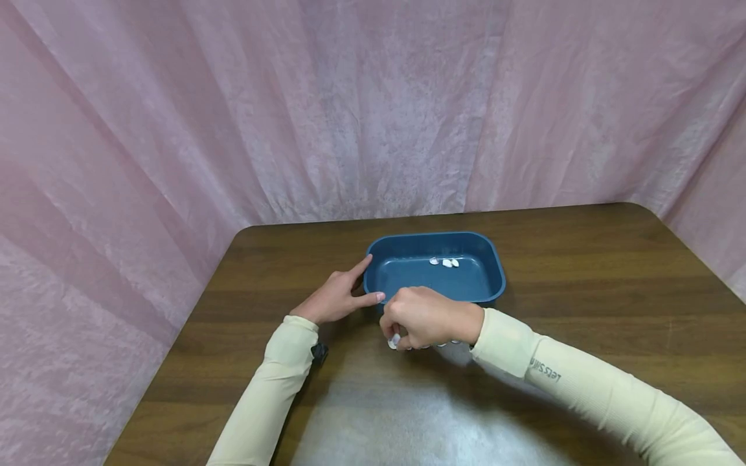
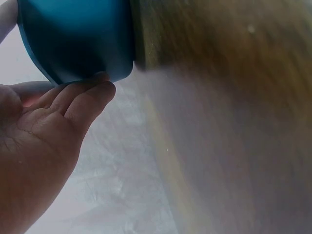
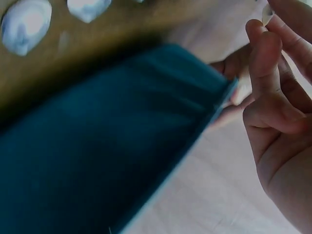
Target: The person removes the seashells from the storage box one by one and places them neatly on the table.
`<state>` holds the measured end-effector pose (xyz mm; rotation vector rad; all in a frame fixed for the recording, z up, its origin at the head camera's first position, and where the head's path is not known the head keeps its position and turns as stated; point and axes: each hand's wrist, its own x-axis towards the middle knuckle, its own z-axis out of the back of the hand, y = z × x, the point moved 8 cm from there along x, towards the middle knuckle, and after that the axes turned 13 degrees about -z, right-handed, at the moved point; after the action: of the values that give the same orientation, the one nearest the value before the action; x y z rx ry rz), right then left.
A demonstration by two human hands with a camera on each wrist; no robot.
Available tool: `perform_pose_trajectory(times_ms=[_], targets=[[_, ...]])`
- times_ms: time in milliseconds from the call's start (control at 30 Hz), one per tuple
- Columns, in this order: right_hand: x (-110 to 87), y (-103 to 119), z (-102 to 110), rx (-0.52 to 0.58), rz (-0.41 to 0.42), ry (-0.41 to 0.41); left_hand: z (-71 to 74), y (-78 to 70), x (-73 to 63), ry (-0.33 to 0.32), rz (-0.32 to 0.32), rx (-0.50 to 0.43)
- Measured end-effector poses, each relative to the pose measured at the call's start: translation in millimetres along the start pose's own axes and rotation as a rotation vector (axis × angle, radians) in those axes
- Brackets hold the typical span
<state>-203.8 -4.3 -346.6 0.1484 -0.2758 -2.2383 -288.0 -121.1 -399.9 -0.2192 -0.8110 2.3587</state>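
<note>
A blue rectangular basin (image 1: 495, 259) stands on the table. My left hand (image 1: 335, 296) rests against its left end with straight fingers along the outer wall; the thumb reaches the front left corner. In front of the basin, my right hand (image 1: 422, 317) pinches a small white shell (image 3: 267, 14) between thumb and fingertips. Several more white shells (image 3: 27, 24) lie on the table by the basin's front side, partly hidden under the right hand in the head view. Inside the basin, a few white shells (image 1: 451, 263) sit near the back wall.
The brown wooden table (image 1: 612, 272) has rounded back corners. Behind it hangs a pink curtain (image 1: 396, 110). A small black object (image 1: 319, 353) shows at the left wrist, below the sleeve cuff.
</note>
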Motion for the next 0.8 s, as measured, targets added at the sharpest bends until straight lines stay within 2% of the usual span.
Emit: perform_pose_trajectory(times_ms=[200,467,800], targets=[[0.7,6.3,-20.0,-0.032,0.033,0.049,0.8,-1.4,0.7,-0.006,-0.013,0.017],[8.2,6.0,-40.3,-0.012,0.045,0.135,-0.6,-0.9,-0.7,0.0,-0.006,0.001],[14.2,3.0,-49.0,-0.008,0.03,0.173,-0.7,0.8,0.6,0.008,-0.004,-0.008]])
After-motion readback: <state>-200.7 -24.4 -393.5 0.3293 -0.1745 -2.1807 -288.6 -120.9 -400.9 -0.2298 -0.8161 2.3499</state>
